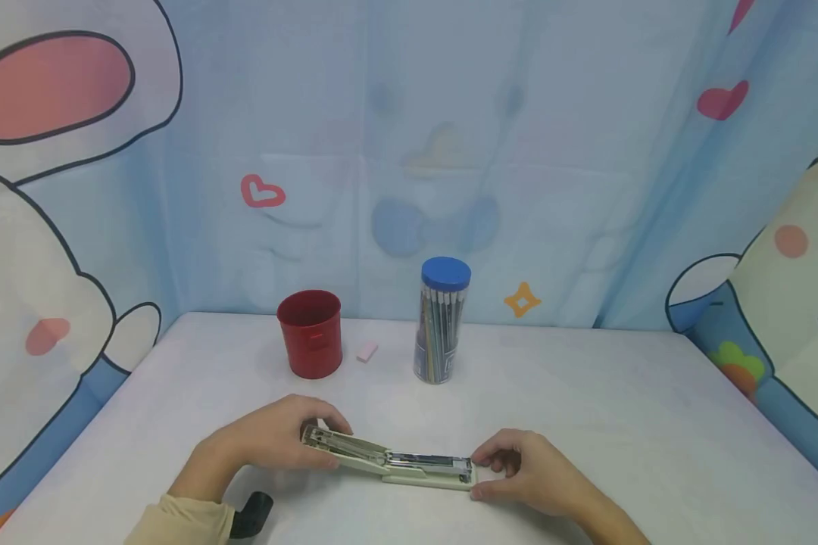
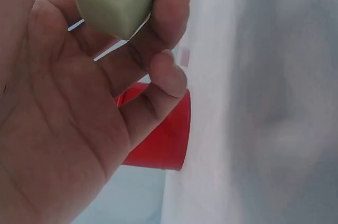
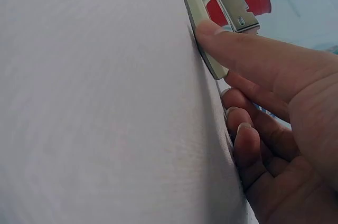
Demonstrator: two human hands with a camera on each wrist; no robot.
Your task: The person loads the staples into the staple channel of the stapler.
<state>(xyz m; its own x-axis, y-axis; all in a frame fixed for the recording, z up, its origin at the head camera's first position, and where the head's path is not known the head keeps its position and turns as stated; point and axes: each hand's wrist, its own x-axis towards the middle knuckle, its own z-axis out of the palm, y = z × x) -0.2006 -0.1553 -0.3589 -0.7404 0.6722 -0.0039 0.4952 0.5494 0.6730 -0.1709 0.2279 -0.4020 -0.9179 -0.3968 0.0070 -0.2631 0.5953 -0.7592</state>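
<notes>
A pale green stapler (image 1: 388,460) lies opened out at the front middle of the white table, its metal staple channel (image 1: 429,460) exposed on the right part. My left hand (image 1: 279,435) grips the raised top cover, which tilts up to the left. In the left wrist view the cover's rounded end (image 2: 124,5) sits between the fingers. With thumb and fingers my right hand (image 1: 535,469) pinches the right end of the base. The right wrist view has the thumb pressed on the base's side (image 3: 203,31), low over the tabletop, and the other fingers curled behind.
Behind the stapler stand a red bucket-like cup (image 1: 316,344) and a clear tube of pencils (image 1: 439,325) with a blue lid. A small pink eraser (image 1: 366,351) lies between them. A printed blue curtain (image 1: 552,189) borders the white table (image 1: 620,401) at the back and sides.
</notes>
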